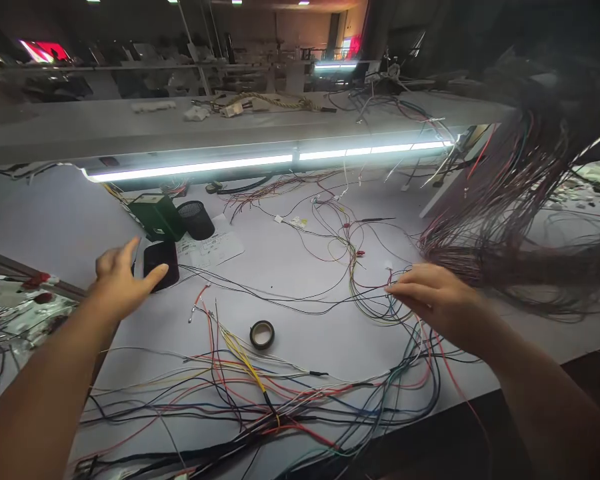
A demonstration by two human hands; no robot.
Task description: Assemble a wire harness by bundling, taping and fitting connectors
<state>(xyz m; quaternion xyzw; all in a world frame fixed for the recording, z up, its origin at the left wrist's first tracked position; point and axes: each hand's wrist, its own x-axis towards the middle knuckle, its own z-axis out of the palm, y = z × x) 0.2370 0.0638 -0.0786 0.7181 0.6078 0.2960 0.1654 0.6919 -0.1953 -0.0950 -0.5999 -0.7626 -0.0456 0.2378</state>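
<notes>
Head view: thin black wires (310,313) run left-right across the worktop (310,347), right hand (437,293) fingers apparently pinched narrow on their right end, left hand (123,280) fingers spread wide at the black container (163,257).

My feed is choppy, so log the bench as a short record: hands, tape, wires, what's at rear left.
left hand: fingers spread at dark object, thumb overlapping it; grip unclear
right hand: fingertips closed on thin wires
tape roll: flat on white bench
foreground: multicoloured wires, loosely spread
rear left: green box, black mesh cup, paper sheet
</notes>
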